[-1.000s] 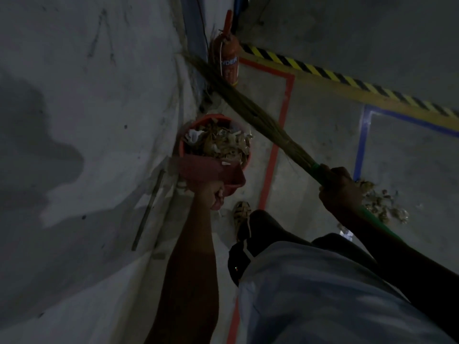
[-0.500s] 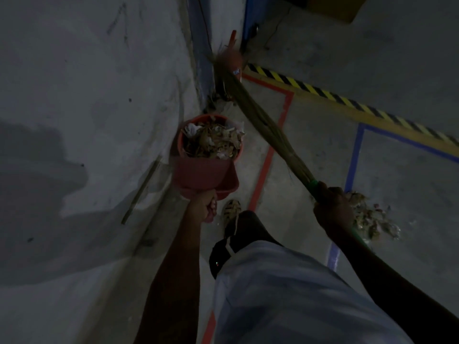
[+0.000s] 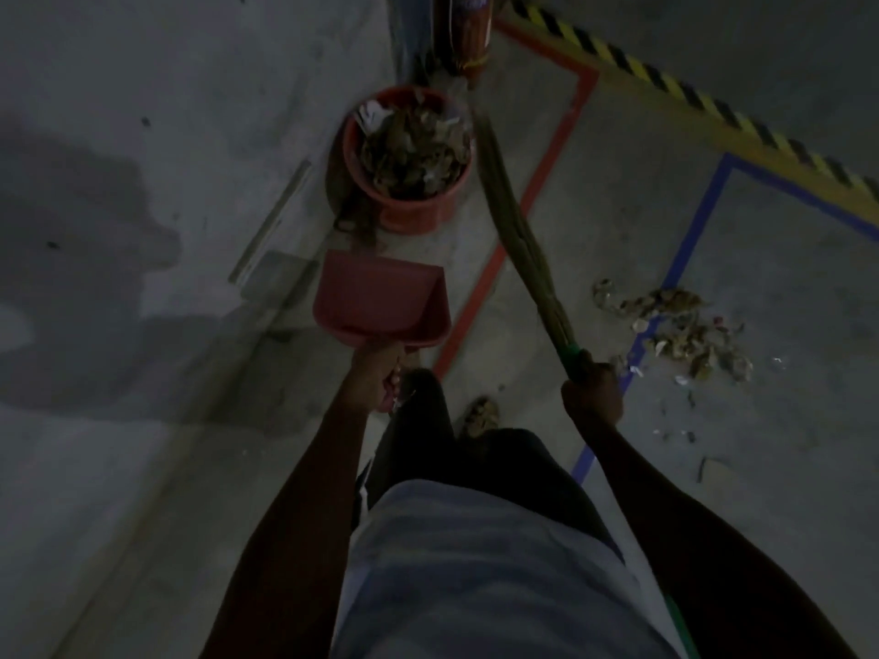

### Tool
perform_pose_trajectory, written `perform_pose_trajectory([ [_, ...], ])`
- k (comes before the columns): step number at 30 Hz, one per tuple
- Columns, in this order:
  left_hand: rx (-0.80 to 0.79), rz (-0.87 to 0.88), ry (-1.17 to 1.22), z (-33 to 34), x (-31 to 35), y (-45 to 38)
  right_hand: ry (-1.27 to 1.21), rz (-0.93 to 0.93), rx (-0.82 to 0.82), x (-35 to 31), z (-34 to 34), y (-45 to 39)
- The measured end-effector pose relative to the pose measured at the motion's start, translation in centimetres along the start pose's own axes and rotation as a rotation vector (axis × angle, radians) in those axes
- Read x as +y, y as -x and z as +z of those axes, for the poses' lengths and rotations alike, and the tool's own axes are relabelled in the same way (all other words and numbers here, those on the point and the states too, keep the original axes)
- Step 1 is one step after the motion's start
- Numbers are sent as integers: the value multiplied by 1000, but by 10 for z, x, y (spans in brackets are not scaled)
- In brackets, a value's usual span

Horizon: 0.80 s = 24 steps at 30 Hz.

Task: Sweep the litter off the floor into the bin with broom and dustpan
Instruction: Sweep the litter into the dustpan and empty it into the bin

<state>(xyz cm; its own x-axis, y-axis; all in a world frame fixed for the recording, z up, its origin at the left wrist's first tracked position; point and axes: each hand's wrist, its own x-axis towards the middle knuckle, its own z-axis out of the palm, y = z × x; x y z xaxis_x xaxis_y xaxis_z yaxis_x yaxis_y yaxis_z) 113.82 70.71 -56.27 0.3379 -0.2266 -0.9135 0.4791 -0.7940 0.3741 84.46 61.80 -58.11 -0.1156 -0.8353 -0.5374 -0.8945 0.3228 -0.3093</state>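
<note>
Left hand (image 3: pixel 376 375) curled round the handle of the red dustpan (image 3: pixel 380 302), pan just ahead of it, short of the litter-filled bin (image 3: pixel 409 152). Right hand (image 3: pixel 592 392) gripping the broom (image 3: pixel 516 221), bristles ahead beside the bin. Litter pile (image 3: pixel 675 325) on floor just right of right hand.

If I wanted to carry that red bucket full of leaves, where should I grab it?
Probably by the rim of the red bucket, with both hands from above, one on each side. It stands upright by the wall, heaped with leaves, and no handle shows here. Its wall tapers downward, so a lower grip might slip.
</note>
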Motion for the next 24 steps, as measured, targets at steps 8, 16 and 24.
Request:
perform_pose_trajectory([
  [8, 134, 9, 158, -44, -80, -45, 75, -47, -113, 4, 85, 0],
  [16, 234, -50, 270, -95, -123, -151, 249, -279, -213, -30, 234, -45],
  [24, 258, -112, 333, -151, -199, -251, 198, -416, -347, -87, 402, -98],
])
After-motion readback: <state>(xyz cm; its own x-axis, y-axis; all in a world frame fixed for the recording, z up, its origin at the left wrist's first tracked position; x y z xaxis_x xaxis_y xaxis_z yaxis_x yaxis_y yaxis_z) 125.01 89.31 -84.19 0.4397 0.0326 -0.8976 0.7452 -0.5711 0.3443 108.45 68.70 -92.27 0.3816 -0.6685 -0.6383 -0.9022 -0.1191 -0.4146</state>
